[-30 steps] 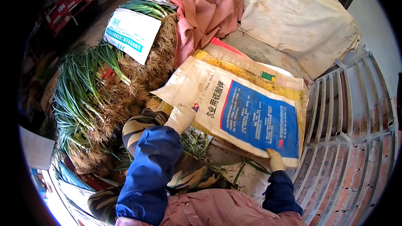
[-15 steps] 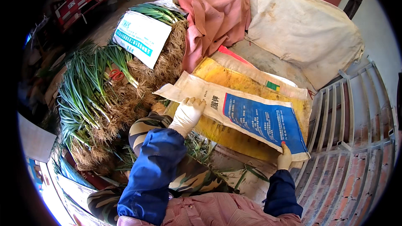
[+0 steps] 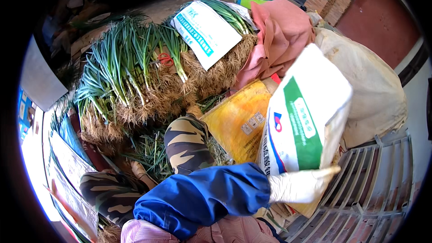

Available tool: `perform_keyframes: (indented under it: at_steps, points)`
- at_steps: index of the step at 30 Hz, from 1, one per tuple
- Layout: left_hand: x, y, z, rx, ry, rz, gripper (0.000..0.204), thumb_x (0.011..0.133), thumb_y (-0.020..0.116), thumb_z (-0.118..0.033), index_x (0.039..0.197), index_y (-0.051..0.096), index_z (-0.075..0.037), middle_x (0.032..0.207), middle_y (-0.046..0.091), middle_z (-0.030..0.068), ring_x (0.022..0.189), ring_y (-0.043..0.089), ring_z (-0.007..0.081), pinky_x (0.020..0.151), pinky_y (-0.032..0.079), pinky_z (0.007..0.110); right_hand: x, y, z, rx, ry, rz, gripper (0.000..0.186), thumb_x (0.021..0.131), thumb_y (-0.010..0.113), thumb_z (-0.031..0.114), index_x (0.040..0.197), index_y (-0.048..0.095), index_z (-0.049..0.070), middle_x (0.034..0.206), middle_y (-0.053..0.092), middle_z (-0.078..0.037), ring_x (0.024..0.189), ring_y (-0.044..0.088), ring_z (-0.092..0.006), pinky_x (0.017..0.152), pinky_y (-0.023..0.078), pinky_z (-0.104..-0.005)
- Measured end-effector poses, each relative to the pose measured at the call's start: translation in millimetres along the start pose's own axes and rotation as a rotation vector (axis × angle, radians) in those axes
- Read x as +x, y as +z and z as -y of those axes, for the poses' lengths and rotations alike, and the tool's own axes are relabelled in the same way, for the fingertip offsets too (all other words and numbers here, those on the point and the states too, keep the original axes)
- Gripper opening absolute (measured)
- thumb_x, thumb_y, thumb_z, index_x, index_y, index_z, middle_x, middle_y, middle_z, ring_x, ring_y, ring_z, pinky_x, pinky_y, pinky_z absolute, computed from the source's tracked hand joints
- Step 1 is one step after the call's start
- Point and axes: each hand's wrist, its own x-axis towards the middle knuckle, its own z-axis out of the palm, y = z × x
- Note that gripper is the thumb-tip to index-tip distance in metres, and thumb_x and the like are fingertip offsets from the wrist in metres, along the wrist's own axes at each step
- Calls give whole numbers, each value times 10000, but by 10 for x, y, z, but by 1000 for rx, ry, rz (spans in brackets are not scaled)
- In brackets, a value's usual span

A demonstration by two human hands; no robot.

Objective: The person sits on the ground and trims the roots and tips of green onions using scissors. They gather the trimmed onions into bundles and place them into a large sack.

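Observation:
A white woven sack [image 3: 333, 94] with a green panel stands tilted up on my right, its upper part blurred. My left hand [image 3: 303, 186], in a whitish glove, reaches across in front of the sack's lower part. Its fingers stretch out to the right and touch or overlap the sack; whether they press on it I cannot tell. A dark blue sleeve covers that arm. Behind the white sack lies a flat yellow sack [image 3: 243, 121]. My right hand is out of sight.
Bundled green onions [image 3: 130, 76] with long roots lie to the left, red-handled scissors [image 3: 165, 59] among them. A printed white sack [image 3: 207, 33] covers some. Pink cloth [image 3: 285, 31] and a cream cover [image 3: 364, 69] lie beyond. A metal grate [image 3: 360, 193] stands at right.
The white sack has turned from its blue-panelled side to its green-panelled side and risen. My left hand has crossed to the right. My right hand has left view, and the view has shifted.

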Motion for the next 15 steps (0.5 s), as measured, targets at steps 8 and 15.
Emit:
perform_keyframes:
  at_steps: [8, 15]
  points:
    - [-524, -551, 315, -84, -237, -141, 262, 703, 550, -174, 864, 696, -27, 1036, 662, 149, 1121, 580, 303, 1147, 275, 525, 473, -1017, 326, 315, -272, -567, 443, 891, 535, 103, 1324, 509, 12, 1121, 630, -218, 978, 622, -353, 868, 483, -387]
    - [-2038, -1738, 667, 489, -759, 206, 429, 760, 576, -176, 1181, 659, -162, 1201, 640, 7, 1108, 600, 183, 1042, 391, 510, -57, -2154, 1107, 453, -190, -647, 380, 995, 447, 135, 1334, 492, -32, 1261, 596, -188, 1102, 603, -281, 921, 481, -349]
